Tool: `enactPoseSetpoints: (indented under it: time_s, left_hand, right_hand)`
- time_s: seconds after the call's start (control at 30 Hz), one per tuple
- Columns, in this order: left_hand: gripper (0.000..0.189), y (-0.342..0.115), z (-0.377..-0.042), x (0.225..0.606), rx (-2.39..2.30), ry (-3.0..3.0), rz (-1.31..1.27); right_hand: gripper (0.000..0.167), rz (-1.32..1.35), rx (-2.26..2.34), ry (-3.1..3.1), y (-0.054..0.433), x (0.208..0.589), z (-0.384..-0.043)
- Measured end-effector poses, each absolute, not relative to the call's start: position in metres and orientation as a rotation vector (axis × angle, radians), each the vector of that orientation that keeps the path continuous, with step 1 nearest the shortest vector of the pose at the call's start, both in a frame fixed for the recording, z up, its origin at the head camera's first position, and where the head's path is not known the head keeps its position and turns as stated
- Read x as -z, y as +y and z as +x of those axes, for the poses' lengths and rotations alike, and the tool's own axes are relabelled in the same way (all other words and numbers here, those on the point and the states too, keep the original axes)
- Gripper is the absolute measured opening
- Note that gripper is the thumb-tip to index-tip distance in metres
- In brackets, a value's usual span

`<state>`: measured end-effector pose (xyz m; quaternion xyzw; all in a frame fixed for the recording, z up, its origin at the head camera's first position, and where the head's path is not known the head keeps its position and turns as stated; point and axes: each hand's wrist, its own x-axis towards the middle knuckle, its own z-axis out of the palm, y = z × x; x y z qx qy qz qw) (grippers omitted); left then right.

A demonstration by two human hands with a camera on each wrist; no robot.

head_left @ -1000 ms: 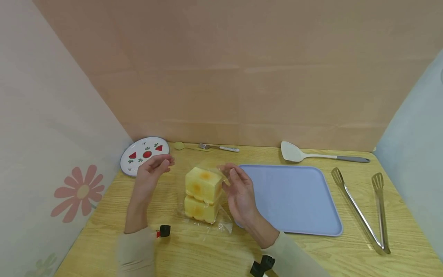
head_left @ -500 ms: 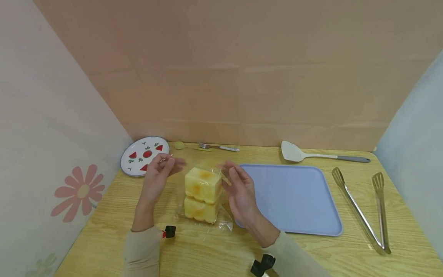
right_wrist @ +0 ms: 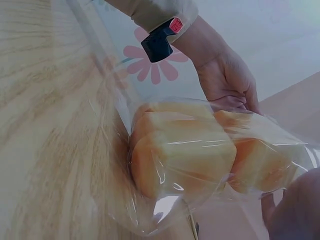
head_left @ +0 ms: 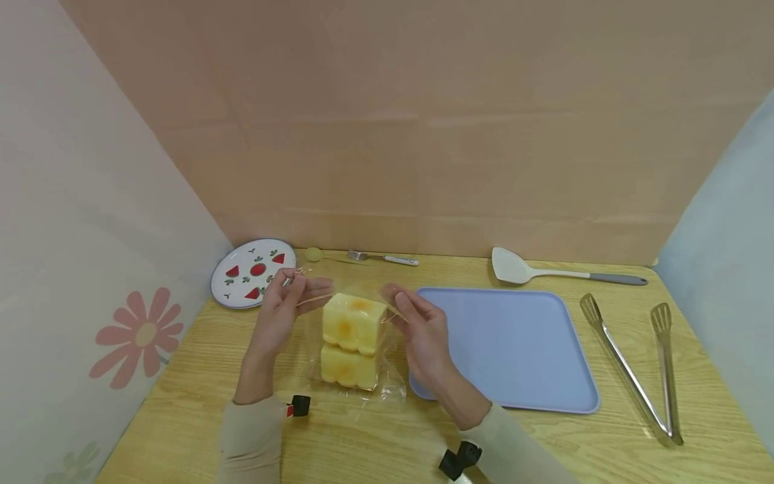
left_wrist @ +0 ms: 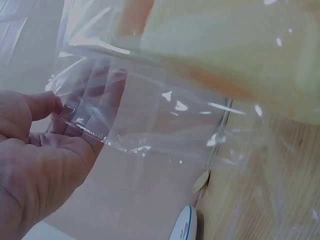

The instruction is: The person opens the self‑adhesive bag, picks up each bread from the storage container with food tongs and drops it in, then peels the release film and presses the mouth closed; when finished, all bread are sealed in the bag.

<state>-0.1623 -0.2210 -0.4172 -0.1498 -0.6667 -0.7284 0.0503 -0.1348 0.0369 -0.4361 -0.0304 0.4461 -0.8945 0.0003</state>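
Two yellow bread loaves (head_left: pixel 352 329) with browned spots stand one above the other in a clear plastic bag (head_left: pixel 392 391), upright on the table. My left hand (head_left: pixel 279 316) pinches the bag's upper left edge between thumb and forefinger. Its other fingers (left_wrist: pixel 107 100) stretch out behind the film in the left wrist view. On the opposite side my right hand (head_left: pixel 424 339) pinches the upper right edge. In the right wrist view the bread (right_wrist: pixel 185 155) shows through shiny film, and part of the right hand (right_wrist: pixel 295 210) appears at the lower right.
A blue tray (head_left: pixel 514 349) lies right of the bag. Beyond it are a white spatula (head_left: pixel 510 266) and metal tongs (head_left: pixel 631 373). A fruit-patterned plate (head_left: pixel 242 255), a yellow spoon (head_left: pixel 314 254) and a fork (head_left: pixel 387 258) lie along the back wall.
My left hand has moved right to the bag's upper edge, its fingers now reaching close to the bread. My right hand and the bag have shifted only slightly.
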Motion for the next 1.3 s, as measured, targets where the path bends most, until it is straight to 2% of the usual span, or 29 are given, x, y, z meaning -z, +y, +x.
enactPoseSetpoints:
  time_s: [0.33,0.43,0.57,0.73,1.13,1.3]
  left_hand:
    - [0.005,-0.239,-0.158,0.414,2.059,-2.073,-0.328]
    - [0.012,-0.246,-0.157,0.413,2.037,-2.086,-0.307]
    - [0.011,-0.252,-0.156,0.413,2.036,-2.103,-0.333]
    - [0.024,-0.259,-0.151,0.412,1.975,-2.167,-0.390]
    - [0.025,-0.265,-0.148,0.411,2.087,-2.084,-0.500]
    - [0.031,-0.264,-0.148,0.411,2.114,-2.024,-0.589]
  right_hand:
    - [0.025,-0.124,2.706,1.813,0.046,0.435,-0.146]
    - [0.023,-0.189,2.655,1.923,0.051,0.435,-0.150]
    - [0.019,-0.290,2.586,2.012,0.057,0.435,-0.155]
    - [0.018,-0.323,2.522,2.059,0.065,0.431,-0.159]
    - [0.025,-0.473,2.450,2.013,0.080,0.431,-0.169]
    - [0.026,-0.458,2.466,1.906,0.084,0.431,-0.170]
